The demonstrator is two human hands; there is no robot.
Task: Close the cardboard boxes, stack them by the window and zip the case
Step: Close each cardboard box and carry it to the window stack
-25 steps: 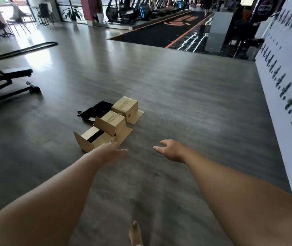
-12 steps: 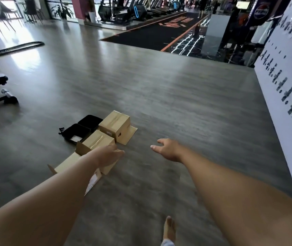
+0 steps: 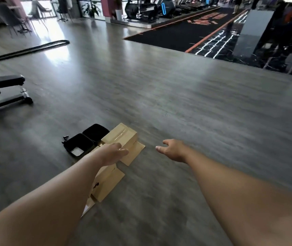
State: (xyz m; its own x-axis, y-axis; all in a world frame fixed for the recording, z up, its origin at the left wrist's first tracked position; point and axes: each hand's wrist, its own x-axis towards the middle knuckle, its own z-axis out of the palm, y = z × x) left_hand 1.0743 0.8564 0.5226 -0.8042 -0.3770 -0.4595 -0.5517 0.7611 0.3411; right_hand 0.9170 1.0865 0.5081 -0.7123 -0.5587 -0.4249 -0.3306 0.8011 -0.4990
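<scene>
Cardboard boxes lie in a row on the grey floor. The far box (image 3: pixel 122 136) has tape along its top and one flap lying flat. A nearer box (image 3: pixel 106 180) with a spread flap is partly hidden under my left forearm. An open black case (image 3: pixel 86 141) lies just left of them, both halves up, something white in the near half. My left hand (image 3: pixel 113 153) reaches out above the boxes with straight fingers, holding nothing. My right hand (image 3: pixel 173 150) hangs in the air to the right of the far box, fingers relaxed, empty.
A black weight bench (image 3: pixel 3 89) stands at the left. A thick black rope (image 3: pixel 26 48) lies on the floor beyond it. Chairs (image 3: pixel 42 9) stand by bright windows at the back left. Exercise machines (image 3: pixel 148 8) line a black mat farther back.
I have come closer to the boxes and the view has swung left. Both hands stay stretched out and empty, the left now over the boxes.
</scene>
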